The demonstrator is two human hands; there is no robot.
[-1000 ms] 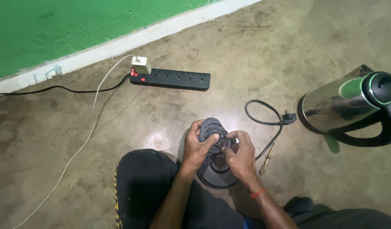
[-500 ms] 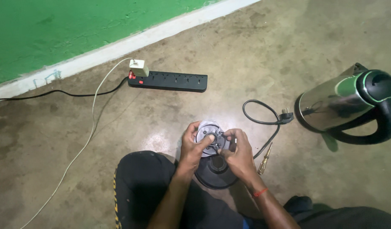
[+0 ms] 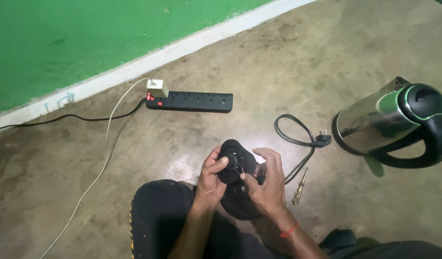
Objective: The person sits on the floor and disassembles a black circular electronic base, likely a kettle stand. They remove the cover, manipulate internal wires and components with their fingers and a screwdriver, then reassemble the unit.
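I sit on the floor with a round black kettle base (image 3: 234,160) tilted up between both hands. My left hand (image 3: 212,176) grips its left edge, thumb near the centre connector. From the right, my right hand (image 3: 267,181) holds the same base, fingers curled at its middle. A second dark round part (image 3: 237,204) lies under my hands on the floor. The base's black power cord (image 3: 295,136) loops away to the right, ending in a plug. A small screwdriver (image 3: 299,187) with a yellowish handle lies just right of my right hand.
A steel electric kettle (image 3: 391,125) with a black handle lies on its side at the right. A black power strip (image 3: 191,101) with a white charger and white cable sits by the green wall. My dark-trousered knee (image 3: 158,216) is at the bottom.
The base has been tipped further upright in my hands, and my right fingers have shifted onto its centre. The camera view has drifted slightly.
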